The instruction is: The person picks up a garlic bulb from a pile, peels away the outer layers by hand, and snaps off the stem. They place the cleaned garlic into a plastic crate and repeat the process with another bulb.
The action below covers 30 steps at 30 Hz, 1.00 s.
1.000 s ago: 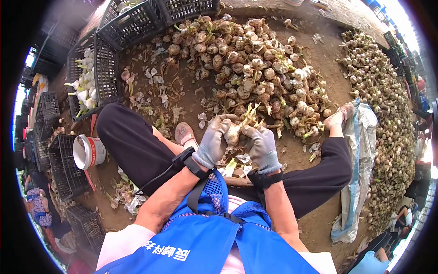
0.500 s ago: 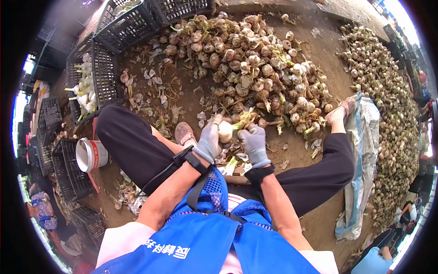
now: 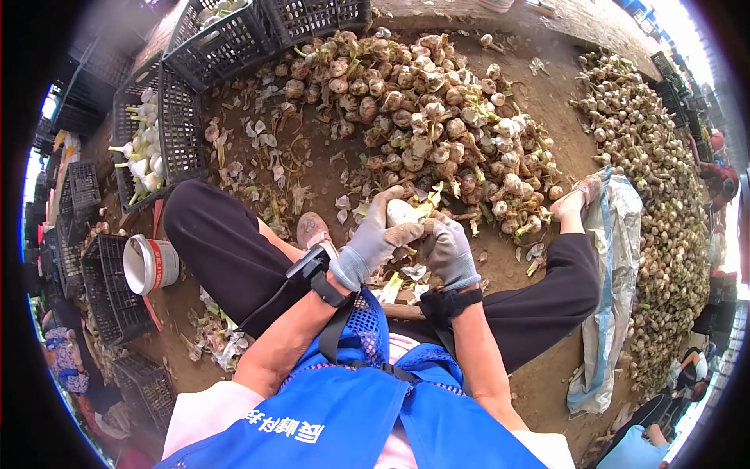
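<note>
My left hand (image 3: pixel 378 237), in a grey glove, is closed around a white garlic bulb (image 3: pixel 401 213) between my knees. The bulb's yellow-green stem (image 3: pixel 430 202) points up and right. My right hand (image 3: pixel 449 250), also gloved, is closed beside the bulb's lower right side, its fingertips at the stem's base; what they pinch is too small to make out. Just beyond my hands lies a large heap of unpeeled garlic (image 3: pixel 437 117). Peeled skins and cut stem pieces (image 3: pixel 388 291) are on the ground below my hands.
A black crate (image 3: pixel 183 125) with white garlic stands at the left, near a white bucket (image 3: pixel 151 264). More crates (image 3: pixel 223 47) are at the upper left. A plastic sack (image 3: pixel 613 289) lies by my right leg. Beyond it is another garlic pile (image 3: pixel 672 234). People are at both edges.
My left hand has opened out around the bulb, which shows whiter and tilted with its stem upward. My right hand has shifted slightly right and down, its fingers turned toward the bulb.
</note>
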Each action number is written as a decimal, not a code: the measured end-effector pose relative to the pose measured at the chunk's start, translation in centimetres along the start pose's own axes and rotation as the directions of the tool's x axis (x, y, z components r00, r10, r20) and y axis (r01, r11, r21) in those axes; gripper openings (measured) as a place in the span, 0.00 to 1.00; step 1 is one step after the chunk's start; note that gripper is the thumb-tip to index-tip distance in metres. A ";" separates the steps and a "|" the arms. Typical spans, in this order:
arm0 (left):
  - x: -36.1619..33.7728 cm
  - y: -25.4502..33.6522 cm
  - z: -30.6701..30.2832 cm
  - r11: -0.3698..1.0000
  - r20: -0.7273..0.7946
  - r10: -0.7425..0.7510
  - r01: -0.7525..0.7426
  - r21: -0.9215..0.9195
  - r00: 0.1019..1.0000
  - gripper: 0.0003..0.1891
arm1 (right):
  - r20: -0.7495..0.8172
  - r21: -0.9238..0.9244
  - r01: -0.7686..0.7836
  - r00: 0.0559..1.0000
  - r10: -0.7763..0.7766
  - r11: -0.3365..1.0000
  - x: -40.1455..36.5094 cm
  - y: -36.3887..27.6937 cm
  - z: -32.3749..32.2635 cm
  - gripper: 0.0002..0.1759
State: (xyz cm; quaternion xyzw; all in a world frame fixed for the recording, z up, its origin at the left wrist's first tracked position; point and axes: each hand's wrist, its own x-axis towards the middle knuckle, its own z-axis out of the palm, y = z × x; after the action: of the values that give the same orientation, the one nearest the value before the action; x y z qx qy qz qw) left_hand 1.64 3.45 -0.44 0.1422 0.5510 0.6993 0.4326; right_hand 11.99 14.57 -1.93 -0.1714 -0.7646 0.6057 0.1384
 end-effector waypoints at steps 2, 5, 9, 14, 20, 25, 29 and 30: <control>-0.1 0.3 -0.4 0.989 -0.043 0.068 -0.062 0.138 0.997 0.23 | -0.016 0.544 -0.290 0.935 0.355 0.788 0.4 0.1 0.6 0.09; 0.9 -0.4 -3.0 0.425 0.303 -0.466 0.510 -0.748 0.831 0.27 | 0.006 0.568 -0.330 0.918 0.397 0.754 0.2 0.6 1.0 0.08; 0.7 -0.2 -3.0 0.434 0.360 -0.279 0.452 -0.780 0.890 0.30 | -0.219 0.642 -0.170 0.893 0.392 0.747 -0.1 8.5 -2.4 0.14; 1.5 -0.7 -3.4 0.407 0.282 -0.308 0.394 -0.824 0.908 0.29 | -0.121 0.138 -0.409 0.897 0.425 0.902 -1.0 7.7 -3.2 0.19; 1.0 -1.3 -1.7 0.867 -0.133 -0.317 0.230 -0.442 0.939 0.23 | -0.006 0.309 -0.218 0.973 0.231 0.926 1.2 -1.5 1.7 0.10; 0.5 -2.0 -2.4 0.992 -0.017 0.122 -0.121 0.042 0.992 0.26 | 0.012 0.671 -0.362 0.878 0.479 0.647 0.4 -0.1 1.4 0.09; 0.3 0.2 -3.7 0.910 0.119 -0.330 0.349 -0.222 0.936 0.31 | 0.011 0.502 -0.355 0.914 0.405 0.789 0.6 -0.6 0.9 0.12; 0.6 0.8 -3.1 0.824 0.195 -0.400 0.444 -0.351 0.896 0.31 | 0.010 0.503 -0.351 0.916 0.400 0.790 0.7 -0.4 0.7 0.12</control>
State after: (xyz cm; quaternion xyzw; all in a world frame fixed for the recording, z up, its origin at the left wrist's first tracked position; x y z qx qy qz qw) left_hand -1.15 1.86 -1.02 -0.0322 0.3944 0.6716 0.6263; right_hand 11.06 14.18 -1.64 -0.3078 -0.5264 0.7873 0.0914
